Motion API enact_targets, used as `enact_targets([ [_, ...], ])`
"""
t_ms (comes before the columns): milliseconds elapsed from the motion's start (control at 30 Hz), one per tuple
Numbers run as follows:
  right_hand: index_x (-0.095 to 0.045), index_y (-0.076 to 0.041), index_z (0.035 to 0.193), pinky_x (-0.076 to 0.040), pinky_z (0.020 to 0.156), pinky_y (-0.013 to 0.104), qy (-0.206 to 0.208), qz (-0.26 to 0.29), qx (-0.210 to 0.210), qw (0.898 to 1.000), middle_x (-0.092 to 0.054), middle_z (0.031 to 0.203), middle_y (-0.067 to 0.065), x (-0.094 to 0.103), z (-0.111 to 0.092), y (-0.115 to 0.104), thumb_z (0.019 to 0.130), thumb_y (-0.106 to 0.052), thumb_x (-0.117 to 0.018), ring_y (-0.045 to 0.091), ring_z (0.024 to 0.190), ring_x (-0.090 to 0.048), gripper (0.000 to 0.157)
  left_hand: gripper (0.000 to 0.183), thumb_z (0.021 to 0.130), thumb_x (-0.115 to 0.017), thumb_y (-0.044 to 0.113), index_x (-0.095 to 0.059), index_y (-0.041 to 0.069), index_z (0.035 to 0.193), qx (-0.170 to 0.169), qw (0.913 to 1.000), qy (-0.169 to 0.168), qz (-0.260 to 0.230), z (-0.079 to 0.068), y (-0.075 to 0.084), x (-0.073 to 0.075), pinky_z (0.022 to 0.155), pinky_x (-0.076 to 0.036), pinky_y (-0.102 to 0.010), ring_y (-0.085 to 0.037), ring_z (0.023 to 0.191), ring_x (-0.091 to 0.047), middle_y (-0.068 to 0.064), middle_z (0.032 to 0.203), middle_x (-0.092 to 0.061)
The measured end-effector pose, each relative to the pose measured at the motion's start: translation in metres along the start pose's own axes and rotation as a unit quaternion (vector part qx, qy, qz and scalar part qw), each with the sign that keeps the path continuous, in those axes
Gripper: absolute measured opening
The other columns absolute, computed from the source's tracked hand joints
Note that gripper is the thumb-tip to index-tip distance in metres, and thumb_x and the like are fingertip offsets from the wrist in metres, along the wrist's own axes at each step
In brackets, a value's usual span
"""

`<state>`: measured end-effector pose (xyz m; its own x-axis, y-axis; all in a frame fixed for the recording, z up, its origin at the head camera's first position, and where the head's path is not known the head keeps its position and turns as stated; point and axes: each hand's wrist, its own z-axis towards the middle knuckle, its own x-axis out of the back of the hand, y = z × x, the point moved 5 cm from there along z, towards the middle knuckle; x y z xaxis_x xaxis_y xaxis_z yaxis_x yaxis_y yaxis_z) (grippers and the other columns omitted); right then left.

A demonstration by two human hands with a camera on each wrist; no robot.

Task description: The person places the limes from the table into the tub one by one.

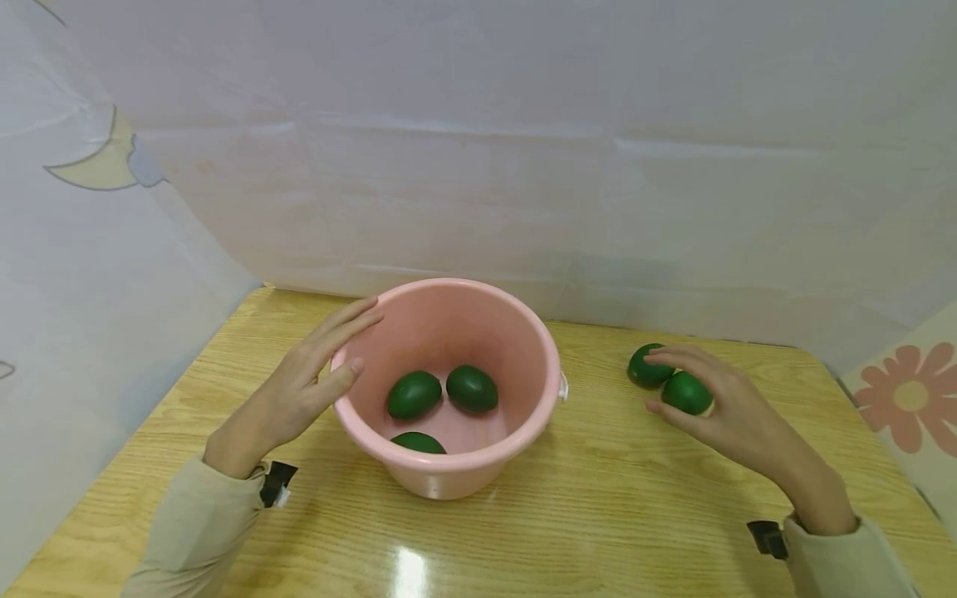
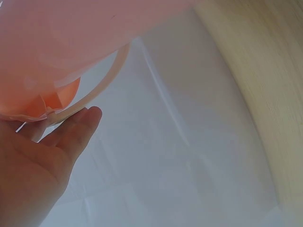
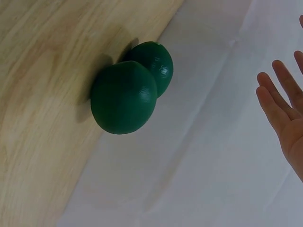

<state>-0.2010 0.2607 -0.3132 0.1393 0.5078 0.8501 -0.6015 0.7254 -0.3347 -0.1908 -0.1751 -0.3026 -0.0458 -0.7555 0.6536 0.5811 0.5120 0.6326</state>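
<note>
A pink bucket point(image 1: 449, 477) stands upright on the table, with three dark green egg-shaped fruits point(image 1: 414, 394) inside. My left hand point(image 1: 295, 386) rests at the bucket's left rim, fingers extended along it and thumb over the edge. In the left wrist view, its fingers lie beside the rim where the pale handle point(image 2: 97, 90) joins. To the right of the bucket, two more green fruits lie close together, a nearer fruit point(image 3: 124, 98) and a farther fruit point(image 3: 156, 64). My right hand point(image 1: 721, 407) is beside them, fingers and thumb spread apart, holding nothing.
The wooden table point(image 1: 598, 515) has rounded far corners and meets a pale hanging sheet point(image 1: 463, 183) at its back edge. Sheets with a moon print and a flower print point(image 1: 908, 397) flank it left and right. A white handle joint point(image 1: 564, 386) juts from the bucket's right side.
</note>
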Motion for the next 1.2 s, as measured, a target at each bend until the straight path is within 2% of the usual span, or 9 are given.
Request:
enact_targets([
  [100,-0.063,-0.015,0.131,-0.045,0.082,0.005,0.004,0.002,0.009,1.0,-0.062,0.13,0.011,-0.002,-0.002,0.002,0.074,-0.007,-0.086,0.0,0.12,-0.051,0.062,0.054,0.098,-0.05,0.01,-0.043,0.016,0.151,0.002,1.0,-0.002,0.0,0.0,0.0,0.0,0.112,-0.025,-0.064,-0.03,0.15,-0.026,-0.007,0.162,-0.03],
  [200,-0.063,-0.015,0.13,-0.04,0.086,0.001,0.007,0.008,0.012,1.0,-0.062,0.129,0.011,-0.003,-0.003,0.004,0.073,-0.007,-0.086,-0.009,0.121,-0.045,0.062,0.054,0.099,-0.05,0.01,-0.042,0.016,0.152,0.003,1.0,-0.003,0.0,0.0,0.0,0.0,0.112,-0.025,-0.064,-0.03,0.15,-0.026,-0.007,0.162,-0.03],
  [367,-0.063,-0.015,0.129,-0.033,0.093,0.0,0.008,0.008,0.012,1.0,-0.063,0.128,0.01,-0.005,-0.005,0.01,0.072,-0.006,-0.086,-0.013,0.122,-0.042,0.063,0.054,0.099,-0.05,0.011,-0.042,0.016,0.152,0.003,1.0,-0.003,0.001,-0.001,0.0,0.0,0.112,-0.025,-0.064,-0.03,0.15,-0.026,-0.007,0.162,-0.029],
  [600,-0.064,-0.012,0.128,-0.031,0.096,0.0,0.019,-0.002,0.034,0.999,-0.064,0.126,0.011,-0.006,-0.011,0.021,0.065,-0.002,-0.088,-0.012,0.122,-0.042,0.069,0.053,0.099,-0.05,0.011,-0.042,0.017,0.152,0.005,1.0,-0.004,-0.003,-0.001,0.0,0.0,0.112,-0.025,-0.064,-0.029,0.15,-0.025,-0.004,0.163,-0.029],
  [900,-0.065,-0.012,0.127,-0.031,0.095,0.002,0.016,-0.012,0.028,0.999,-0.064,0.125,0.011,-0.009,-0.014,0.036,0.062,-0.005,-0.091,-0.015,0.122,-0.039,0.07,0.053,0.099,-0.05,0.012,-0.042,0.018,0.152,0.008,0.9999,-0.005,-0.006,-0.001,-0.001,0.0,0.113,-0.024,-0.064,-0.029,0.151,-0.024,-0.003,0.163,-0.029],
  [967,-0.064,-0.011,0.127,-0.04,0.096,0.013,0.011,-0.018,0.025,0.999,-0.064,0.126,0.011,-0.01,-0.015,0.039,0.063,-0.007,-0.091,-0.008,0.121,-0.044,0.069,0.053,0.099,-0.05,0.013,-0.042,0.018,0.152,0.008,0.9999,-0.005,-0.005,-0.001,-0.001,0.0,0.113,-0.024,-0.064,-0.029,0.151,-0.024,-0.003,0.163,-0.029],
  [1033,-0.063,-0.011,0.128,-0.047,0.095,0.03,0.004,-0.022,0.015,1.0,-0.063,0.127,0.012,-0.01,-0.015,0.042,0.064,-0.009,-0.091,0.005,0.12,-0.052,0.069,0.053,0.1,-0.05,0.013,-0.042,0.018,0.152,0.009,0.9999,-0.004,-0.005,-0.001,-0.001,0.0,0.113,-0.024,-0.064,-0.028,0.151,-0.025,-0.003,0.163,-0.029],
  [1133,-0.063,-0.009,0.128,-0.046,0.085,0.052,-0.007,-0.019,0.0,1.0,-0.062,0.128,0.015,-0.011,-0.016,0.046,0.066,-0.01,-0.09,0.028,0.115,-0.055,0.068,0.053,0.1,-0.05,0.013,-0.042,0.018,0.152,0.008,0.9999,-0.005,-0.006,-0.001,-0.001,0.0,0.113,-0.024,-0.063,-0.028,0.15,-0.025,-0.003,0.163,-0.028],
  [1200,-0.062,-0.008,0.128,-0.046,0.085,0.057,-0.012,-0.009,-0.008,1.0,-0.061,0.129,0.017,-0.012,-0.017,0.049,0.067,-0.009,-0.089,0.036,0.114,-0.053,0.067,0.053,0.1,-0.05,0.013,-0.042,0.018,0.152,0.008,0.9999,-0.005,-0.007,-0.001,-0.001,0.0,0.113,-0.024,-0.063,-0.028,0.15,-0.025,-0.003,0.163,-0.028],
])
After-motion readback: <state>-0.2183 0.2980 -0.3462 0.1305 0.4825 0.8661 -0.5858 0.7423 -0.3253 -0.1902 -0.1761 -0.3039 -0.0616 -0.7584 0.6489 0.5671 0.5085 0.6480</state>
